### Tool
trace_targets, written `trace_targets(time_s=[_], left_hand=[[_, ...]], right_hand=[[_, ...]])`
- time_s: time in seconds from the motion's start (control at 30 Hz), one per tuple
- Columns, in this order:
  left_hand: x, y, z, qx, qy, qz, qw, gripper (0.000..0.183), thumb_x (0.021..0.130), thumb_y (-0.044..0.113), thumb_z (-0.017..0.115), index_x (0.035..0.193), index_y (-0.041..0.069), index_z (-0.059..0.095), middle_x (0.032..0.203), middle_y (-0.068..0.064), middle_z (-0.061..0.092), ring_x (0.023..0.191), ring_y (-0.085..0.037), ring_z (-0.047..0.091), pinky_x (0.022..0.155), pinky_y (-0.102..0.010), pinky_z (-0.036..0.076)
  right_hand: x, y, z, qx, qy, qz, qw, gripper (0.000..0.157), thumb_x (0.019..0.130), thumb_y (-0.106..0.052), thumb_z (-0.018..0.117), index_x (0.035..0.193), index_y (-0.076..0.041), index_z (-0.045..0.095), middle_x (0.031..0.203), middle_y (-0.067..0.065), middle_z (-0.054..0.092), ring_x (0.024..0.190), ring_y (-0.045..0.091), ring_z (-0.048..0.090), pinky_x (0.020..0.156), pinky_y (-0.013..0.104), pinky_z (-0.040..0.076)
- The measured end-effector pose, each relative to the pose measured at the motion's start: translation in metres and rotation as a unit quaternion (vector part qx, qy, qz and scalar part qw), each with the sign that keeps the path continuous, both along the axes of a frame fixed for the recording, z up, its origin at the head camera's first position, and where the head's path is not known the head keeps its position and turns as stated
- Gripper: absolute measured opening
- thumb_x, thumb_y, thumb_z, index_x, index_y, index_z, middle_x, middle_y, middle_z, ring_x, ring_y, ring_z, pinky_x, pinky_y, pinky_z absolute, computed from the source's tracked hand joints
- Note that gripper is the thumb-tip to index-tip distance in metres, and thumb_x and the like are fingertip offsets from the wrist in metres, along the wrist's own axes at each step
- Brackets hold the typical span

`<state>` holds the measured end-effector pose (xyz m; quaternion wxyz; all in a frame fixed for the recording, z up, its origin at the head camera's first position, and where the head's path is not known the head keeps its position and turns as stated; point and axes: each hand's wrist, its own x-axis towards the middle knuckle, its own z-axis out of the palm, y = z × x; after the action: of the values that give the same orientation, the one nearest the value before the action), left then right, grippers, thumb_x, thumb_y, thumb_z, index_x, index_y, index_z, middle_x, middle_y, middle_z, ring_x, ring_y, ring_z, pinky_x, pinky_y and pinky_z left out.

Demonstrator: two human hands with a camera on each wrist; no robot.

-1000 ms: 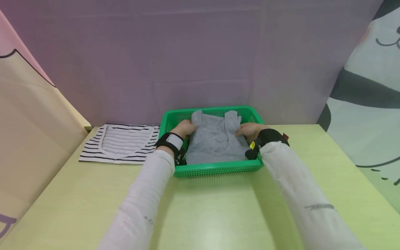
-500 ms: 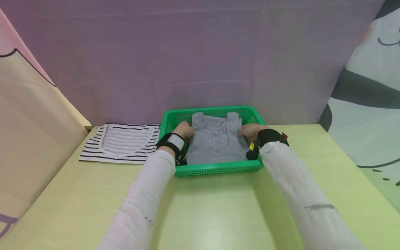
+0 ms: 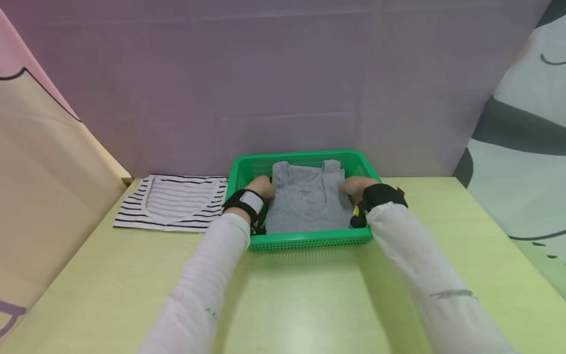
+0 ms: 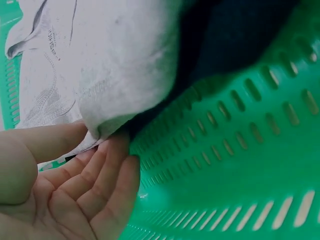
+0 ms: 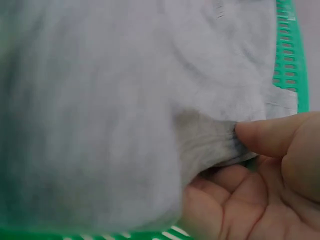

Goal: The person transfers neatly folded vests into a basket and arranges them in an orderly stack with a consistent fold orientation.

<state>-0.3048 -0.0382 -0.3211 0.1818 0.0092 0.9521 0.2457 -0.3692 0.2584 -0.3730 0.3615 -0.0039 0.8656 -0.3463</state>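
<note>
A folded grey tank top (image 3: 307, 196) with two shoulder straps lies within the green basket (image 3: 309, 237). My left hand (image 3: 262, 188) pinches its left edge; in the left wrist view the thumb is on top and the fingers (image 4: 107, 175) are underneath. At the opposite edge, my right hand (image 3: 353, 187) grips the cloth, and the thumb (image 5: 270, 135) presses on a fold in the right wrist view. Something dark (image 4: 220, 45) shows beside the grey cloth in the left wrist view; its kind cannot be made out. The head view hides most of both hands' fingers.
A folded white top with black stripes (image 3: 177, 201) lies on the pale yellow-green table (image 3: 300, 300), just left of the basket. Behind the table hangs a purple-grey cloth (image 3: 283, 83). The basket's slotted wall (image 4: 250, 125) runs close beside my left hand.
Both hands and the grey tank top have sunk slightly lower into the basket. The straps now sit a little lower against its back wall. The striped top has stayed put.
</note>
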Motion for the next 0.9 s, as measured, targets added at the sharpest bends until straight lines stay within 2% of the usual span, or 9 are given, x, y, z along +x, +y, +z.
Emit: trace_targets(time_s=[0.13, 0.2, 0.27, 0.4, 0.5, 0.63, 0.7, 0.8, 0.9], left_hand=[[-0.021, -0.001, -0.020, -0.027, 0.008, -0.017, 0.9994, 0.024, 0.086, 0.007, 0.052, 0.105, -0.004, 0.061, 0.111, -0.018, 0.059, 0.095, -0.031, 0.056, 0.078, -0.035, 0.050], [-0.026, -0.001, -0.025, -0.049, 0.011, -0.025, 0.9984, 0.026, 0.085, 0.008, 0.053, 0.107, -0.004, 0.061, 0.114, -0.018, 0.058, 0.096, -0.030, 0.055, 0.081, -0.035, 0.049], [-0.022, 0.000, -0.021, -0.068, 0.005, -0.025, 0.9974, 0.030, 0.085, 0.009, 0.054, 0.112, -0.003, 0.061, 0.119, -0.017, 0.058, 0.100, -0.029, 0.055, 0.087, -0.035, 0.048], [-0.008, 0.003, -0.008, -0.083, -0.020, -0.011, 0.9962, 0.037, 0.088, 0.009, 0.054, 0.123, -0.002, 0.056, 0.130, -0.017, 0.054, 0.111, -0.028, 0.052, 0.099, -0.038, 0.043], [-0.018, 0.000, -0.023, -0.096, -0.007, -0.018, 0.9952, 0.036, 0.086, 0.014, 0.057, 0.120, 0.000, 0.059, 0.126, -0.015, 0.057, 0.108, -0.026, 0.054, 0.096, -0.038, 0.045], [-0.063, -0.006, -0.069, -0.119, -0.010, -0.041, 0.9920, 0.035, 0.083, 0.019, 0.062, 0.114, 0.002, 0.062, 0.121, -0.013, 0.060, 0.103, -0.027, 0.056, 0.090, -0.039, 0.048], [-0.076, -0.007, -0.078, -0.119, -0.027, -0.042, 0.9916, 0.034, 0.085, 0.019, 0.062, 0.114, 0.001, 0.062, 0.121, -0.014, 0.059, 0.103, -0.028, 0.055, 0.090, -0.039, 0.048], [-0.049, -0.002, -0.054, -0.113, -0.037, -0.031, 0.9924, 0.034, 0.091, 0.017, 0.057, 0.119, 0.000, 0.060, 0.127, -0.015, 0.057, 0.109, -0.028, 0.053, 0.095, -0.038, 0.046], [-0.022, 0.001, -0.026, -0.105, -0.039, -0.025, 0.9934, 0.033, 0.092, 0.016, 0.057, 0.119, -0.003, 0.060, 0.126, -0.015, 0.057, 0.108, -0.027, 0.054, 0.095, -0.035, 0.046]], right_hand=[[0.055, -0.031, 0.052, 0.010, -0.003, -0.027, 1.000, 0.061, 0.104, -0.018, 0.022, 0.145, 0.008, -0.016, 0.154, 0.029, -0.010, 0.141, 0.047, 0.005, 0.112, 0.053, 0.025], [0.065, -0.037, 0.061, 0.013, -0.002, -0.026, 1.000, 0.059, 0.104, -0.015, 0.019, 0.144, 0.009, -0.016, 0.153, 0.030, -0.010, 0.141, 0.047, 0.004, 0.113, 0.053, 0.023], [0.058, -0.033, 0.054, 0.020, 0.009, -0.013, 1.000, 0.057, 0.104, -0.014, 0.019, 0.145, 0.009, -0.013, 0.154, 0.028, -0.006, 0.142, 0.044, 0.005, 0.114, 0.050, 0.023], [-0.003, -0.002, -0.006, 0.047, 0.025, 0.026, 0.998, 0.061, 0.104, -0.023, 0.024, 0.147, 0.010, -0.004, 0.154, 0.029, 0.007, 0.140, 0.042, 0.018, 0.108, 0.048, 0.036], [-0.018, 0.003, -0.023, 0.094, 0.053, 0.042, 0.993, 0.060, 0.103, -0.024, 0.025, 0.146, 0.013, 0.007, 0.151, 0.031, 0.018, 0.137, 0.041, 0.029, 0.101, 0.045, 0.043], [0.035, -0.024, 0.025, 0.132, 0.068, 0.039, 0.988, 0.053, 0.101, -0.016, 0.019, 0.146, 0.013, 0.011, 0.151, 0.031, 0.016, 0.139, 0.041, 0.023, 0.107, 0.044, 0.038], [0.060, -0.035, 0.049, 0.124, 0.055, 0.036, 0.990, 0.052, 0.102, -0.013, 0.018, 0.146, 0.013, 0.007, 0.152, 0.031, 0.011, 0.141, 0.042, 0.015, 0.111, 0.046, 0.031], [0.072, -0.042, 0.061, 0.120, 0.050, 0.039, 0.991, 0.052, 0.101, -0.010, 0.018, 0.145, 0.015, 0.006, 0.152, 0.032, 0.010, 0.141, 0.043, 0.013, 0.112, 0.046, 0.030], [0.059, -0.036, 0.049, 0.129, 0.049, 0.046, 0.989, 0.052, 0.102, -0.012, 0.021, 0.145, 0.015, 0.009, 0.152, 0.032, 0.012, 0.141, 0.042, 0.017, 0.111, 0.045, 0.032]])
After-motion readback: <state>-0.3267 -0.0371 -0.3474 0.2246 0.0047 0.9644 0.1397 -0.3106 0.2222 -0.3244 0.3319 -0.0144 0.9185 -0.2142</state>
